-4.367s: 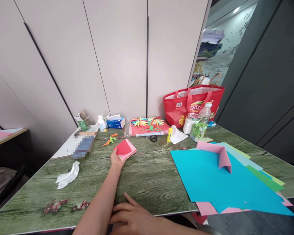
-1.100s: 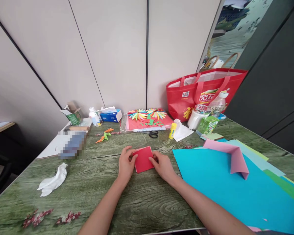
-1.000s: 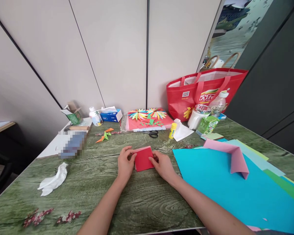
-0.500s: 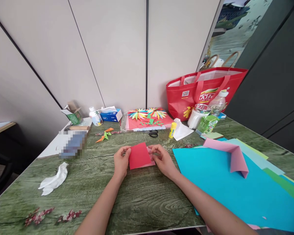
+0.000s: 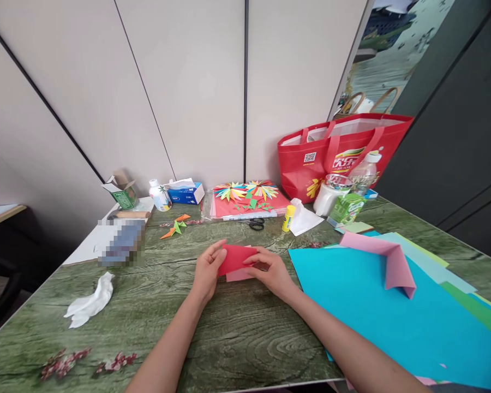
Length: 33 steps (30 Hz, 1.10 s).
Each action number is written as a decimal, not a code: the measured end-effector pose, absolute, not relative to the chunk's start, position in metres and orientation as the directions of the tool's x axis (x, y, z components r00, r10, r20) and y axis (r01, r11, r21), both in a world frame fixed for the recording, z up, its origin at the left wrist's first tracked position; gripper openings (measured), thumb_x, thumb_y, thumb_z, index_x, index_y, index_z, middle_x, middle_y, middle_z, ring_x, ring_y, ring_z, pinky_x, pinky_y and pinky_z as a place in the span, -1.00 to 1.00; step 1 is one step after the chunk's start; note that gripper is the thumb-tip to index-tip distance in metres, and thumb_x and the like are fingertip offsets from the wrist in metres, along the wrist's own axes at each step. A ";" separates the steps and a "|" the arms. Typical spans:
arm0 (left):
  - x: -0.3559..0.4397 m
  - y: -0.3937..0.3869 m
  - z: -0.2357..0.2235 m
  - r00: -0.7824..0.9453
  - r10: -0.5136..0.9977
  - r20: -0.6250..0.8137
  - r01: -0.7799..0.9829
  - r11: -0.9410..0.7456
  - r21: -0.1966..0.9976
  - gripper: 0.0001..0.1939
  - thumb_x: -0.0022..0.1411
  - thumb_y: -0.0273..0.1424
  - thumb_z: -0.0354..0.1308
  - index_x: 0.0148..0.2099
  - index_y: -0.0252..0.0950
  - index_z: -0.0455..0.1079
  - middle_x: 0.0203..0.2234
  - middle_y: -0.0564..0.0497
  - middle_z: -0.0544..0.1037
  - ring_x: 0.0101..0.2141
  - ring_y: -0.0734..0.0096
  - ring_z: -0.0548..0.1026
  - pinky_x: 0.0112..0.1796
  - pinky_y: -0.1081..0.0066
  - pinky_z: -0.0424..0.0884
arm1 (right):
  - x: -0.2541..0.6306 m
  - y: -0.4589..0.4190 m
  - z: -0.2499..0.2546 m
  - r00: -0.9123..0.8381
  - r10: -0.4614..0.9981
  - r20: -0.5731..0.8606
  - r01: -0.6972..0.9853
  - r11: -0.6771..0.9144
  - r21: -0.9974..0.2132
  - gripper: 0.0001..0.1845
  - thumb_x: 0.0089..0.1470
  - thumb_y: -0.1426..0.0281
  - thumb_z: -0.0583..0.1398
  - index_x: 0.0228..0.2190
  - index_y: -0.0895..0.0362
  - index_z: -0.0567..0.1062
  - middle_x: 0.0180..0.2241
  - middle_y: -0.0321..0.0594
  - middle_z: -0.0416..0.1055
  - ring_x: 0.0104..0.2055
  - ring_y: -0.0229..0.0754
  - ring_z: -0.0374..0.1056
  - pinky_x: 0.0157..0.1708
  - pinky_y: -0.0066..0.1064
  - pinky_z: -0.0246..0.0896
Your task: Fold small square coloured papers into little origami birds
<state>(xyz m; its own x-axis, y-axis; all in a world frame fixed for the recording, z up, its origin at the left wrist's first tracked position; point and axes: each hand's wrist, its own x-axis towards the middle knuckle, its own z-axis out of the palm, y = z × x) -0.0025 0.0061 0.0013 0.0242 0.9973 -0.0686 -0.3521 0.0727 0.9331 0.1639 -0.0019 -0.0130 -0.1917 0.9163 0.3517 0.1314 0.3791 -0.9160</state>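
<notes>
Between my two hands is a piece of folded red paper point(image 5: 235, 258), tilted, with a paler pink layer showing along its lower edge. My left hand point(image 5: 208, 267) pinches its left side between thumb and fingers. At the right edge my right hand point(image 5: 271, 271) has its fingers on the red layer, the thumb beneath near the pink part. Beyond the hands lie black scissors point(image 5: 256, 224) and an upright yellow glue stick point(image 5: 288, 218). Small orange and green folded paper pieces point(image 5: 175, 227) rest farther left.
Large blue paper sheets point(image 5: 352, 305) cover the right side, with a folded pink paper point(image 5: 396, 265) on top. A crumpled white tissue point(image 5: 90, 301) lies at left. Along the back stand a blue tissue box point(image 5: 185, 193), red paper with colourful folded shapes point(image 5: 229, 206), and a red bag point(image 5: 297, 169).
The red paper has been tipped, so it looks flatter and more of its pink layer shows below. My right hand's fingers have shifted onto the red layer.
</notes>
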 end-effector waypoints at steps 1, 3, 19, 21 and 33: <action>-0.002 0.005 0.004 0.062 0.996 -0.056 -0.383 0.076 0.920 -0.51 -0.06 -0.27 0.22 -0.05 -0.32 0.33 -0.46 -0.04 0.55 -0.44 0.38 0.49 -0.39 0.42 0.38 | 0.164 -0.001 -0.014 -0.156 0.921 0.356 0.140 0.377 -0.915 -0.88 -0.14 0.34 0.22 -0.50 0.13 0.51 -0.36 -0.19 0.37 -0.28 -0.17 0.31 -0.38 -0.42 0.25; 0.000 0.003 0.008 0.133 0.991 -0.024 -0.439 0.080 0.895 -0.49 0.01 -0.21 0.15 0.00 -0.32 0.29 -0.36 -0.11 0.54 -0.34 0.28 0.50 -0.31 0.32 0.39 | 0.164 0.001 -0.016 -0.093 0.925 0.368 0.145 0.378 -0.914 -0.84 -0.10 0.31 0.20 -0.54 0.15 0.50 -0.37 -0.17 0.39 -0.28 -0.15 0.31 -0.34 -0.37 0.24; 0.004 0.001 -0.003 0.043 0.999 -0.007 -0.202 0.016 0.979 -0.72 -0.14 -0.40 0.28 -0.30 -0.36 0.43 -0.46 -0.03 0.57 -0.46 0.41 0.49 -0.38 0.45 0.39 | 0.160 -0.002 -0.018 -0.075 0.966 0.246 0.011 0.247 -0.969 -0.70 -0.09 0.31 0.18 -0.25 0.12 0.41 -0.36 -0.18 0.44 -0.36 -0.17 0.37 -0.38 -0.35 0.31; 0.004 0.000 -0.002 0.063 0.998 -0.003 -0.201 0.016 0.980 -0.76 -0.13 -0.40 0.27 -0.33 -0.36 0.44 -0.47 -0.02 0.57 -0.47 0.42 0.49 -0.39 0.45 0.39 | 0.160 0.000 -0.022 -0.047 0.969 0.242 0.024 0.243 -0.970 -0.78 -0.10 0.30 0.18 -0.36 0.14 0.46 -0.38 -0.18 0.45 -0.36 -0.16 0.36 -0.38 -0.35 0.30; 0.006 -0.001 0.003 0.026 0.997 -0.074 -0.229 0.078 0.970 -0.70 -0.15 -0.35 0.28 -0.29 -0.35 0.45 -0.46 -0.04 0.58 -0.52 0.42 0.50 -0.45 0.45 0.42 | 0.160 0.000 -0.022 -0.012 0.969 0.247 0.044 0.247 -0.968 -0.78 -0.11 0.31 0.19 -0.37 0.14 0.49 -0.38 -0.18 0.47 -0.36 -0.15 0.36 -0.39 -0.34 0.30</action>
<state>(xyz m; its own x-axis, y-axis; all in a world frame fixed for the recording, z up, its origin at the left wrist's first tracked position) 0.0062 -0.0013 0.0032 0.0258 0.9969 -0.0741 -0.2291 0.0781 0.9703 0.1600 -0.0005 -0.0222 -0.0124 0.9690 0.2466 0.0440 0.2469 -0.9681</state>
